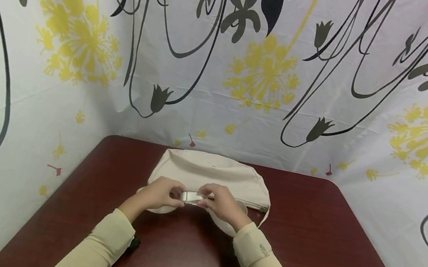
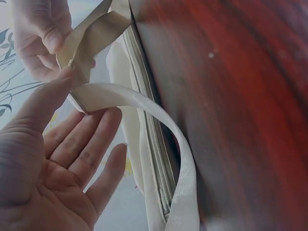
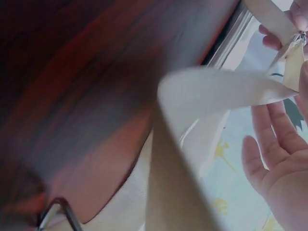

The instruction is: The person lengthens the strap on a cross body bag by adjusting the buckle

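A cream fabric bag lies on the table, its zipper along the near side. Just in front of the bag, my left hand pinches the flat cream strap between thumb and fingertips, at a thin metal strap slider. Facing it a short way off, my right hand pinches a folded part of the same strap with thumb and fingers. In between, a short section of strap is stretched. Loops of it hang below both hands.
The dark red table has rounded far corners. Behind it hangs a white curtain printed with flowers, also along both sides. A metal ring shows low in the right wrist view. Something small and black is beside the left cuff.
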{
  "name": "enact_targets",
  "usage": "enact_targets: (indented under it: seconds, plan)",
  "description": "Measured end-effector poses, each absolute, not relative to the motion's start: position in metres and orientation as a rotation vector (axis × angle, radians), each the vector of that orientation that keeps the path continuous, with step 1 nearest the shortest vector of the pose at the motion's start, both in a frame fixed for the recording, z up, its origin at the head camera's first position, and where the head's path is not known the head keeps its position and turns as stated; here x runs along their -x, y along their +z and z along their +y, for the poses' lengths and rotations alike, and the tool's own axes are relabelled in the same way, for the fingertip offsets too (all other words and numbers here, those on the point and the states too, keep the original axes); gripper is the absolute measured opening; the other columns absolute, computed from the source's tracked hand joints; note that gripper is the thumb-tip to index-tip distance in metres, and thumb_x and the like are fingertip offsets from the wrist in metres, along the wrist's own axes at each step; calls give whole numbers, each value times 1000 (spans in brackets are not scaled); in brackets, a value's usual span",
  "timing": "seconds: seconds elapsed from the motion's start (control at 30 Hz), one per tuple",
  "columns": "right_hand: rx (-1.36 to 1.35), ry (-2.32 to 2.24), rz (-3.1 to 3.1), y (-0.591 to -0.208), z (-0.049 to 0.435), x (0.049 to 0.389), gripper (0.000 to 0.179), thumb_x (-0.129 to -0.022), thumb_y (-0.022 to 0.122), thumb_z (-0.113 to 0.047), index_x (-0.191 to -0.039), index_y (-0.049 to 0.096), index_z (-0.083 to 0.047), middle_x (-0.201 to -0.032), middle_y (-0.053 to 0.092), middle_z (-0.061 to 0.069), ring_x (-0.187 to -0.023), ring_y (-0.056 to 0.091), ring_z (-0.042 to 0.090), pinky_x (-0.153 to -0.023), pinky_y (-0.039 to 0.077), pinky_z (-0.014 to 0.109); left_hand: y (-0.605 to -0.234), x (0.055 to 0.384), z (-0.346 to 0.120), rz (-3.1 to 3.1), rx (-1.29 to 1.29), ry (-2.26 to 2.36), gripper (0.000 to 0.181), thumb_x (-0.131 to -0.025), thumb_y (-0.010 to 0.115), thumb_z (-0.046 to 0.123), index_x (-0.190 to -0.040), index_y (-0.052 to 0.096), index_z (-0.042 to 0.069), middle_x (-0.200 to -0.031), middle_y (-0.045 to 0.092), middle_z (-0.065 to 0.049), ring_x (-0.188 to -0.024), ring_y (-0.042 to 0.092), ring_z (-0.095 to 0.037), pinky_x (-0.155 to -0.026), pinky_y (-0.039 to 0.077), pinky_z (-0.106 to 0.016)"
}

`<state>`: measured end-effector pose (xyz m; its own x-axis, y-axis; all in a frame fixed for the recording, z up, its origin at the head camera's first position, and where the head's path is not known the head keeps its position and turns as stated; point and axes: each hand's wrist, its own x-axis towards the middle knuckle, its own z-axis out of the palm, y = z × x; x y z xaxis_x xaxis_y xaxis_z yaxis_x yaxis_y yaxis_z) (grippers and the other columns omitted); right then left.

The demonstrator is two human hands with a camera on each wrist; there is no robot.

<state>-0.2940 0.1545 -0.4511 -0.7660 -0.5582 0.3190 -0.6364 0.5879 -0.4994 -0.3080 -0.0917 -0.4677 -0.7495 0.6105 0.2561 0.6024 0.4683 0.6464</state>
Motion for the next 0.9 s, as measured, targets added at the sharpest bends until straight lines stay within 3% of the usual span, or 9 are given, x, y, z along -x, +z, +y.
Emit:
enact_targets:
  seconds: [0.3, 0.5, 0.9]
  plan:
    - [-1100, 954, -2581, -458, 154, 296, 13, -82, 83, -11, -87, 71, -9, -95, 70, 2, -91, 64, 17, -84, 52, 35, -469, 308, -94, 2702, -1039, 1190, 30, -85, 84, 21, -111, 74, 11, -92, 74, 7, -85, 69, -8, -77, 55, -30]
    - [-1038, 982, -2619, -461, 148, 297, 17, -82, 84, -9, -75, 68, -11, -97, 71, 4, -93, 65, 17, -84, 53, 32, -470, 309, -95, 2693, -1018, 1201, 28, -86, 83, 20, -112, 74, 14, -92, 73, 9, -86, 68, -8, -79, 55, -31]
    - [-1027, 1053, -2642, -466, 138, 298, 18, -84, 83, -9, -75, 68, -10, -99, 70, 4, -95, 65, 17, -87, 52, 31, -470, 309, -93, 2645, -1067, 1192, 21, -88, 81, 20, -108, 76, 17, -89, 74, 6, -80, 67, -11, -67, 52, -25]
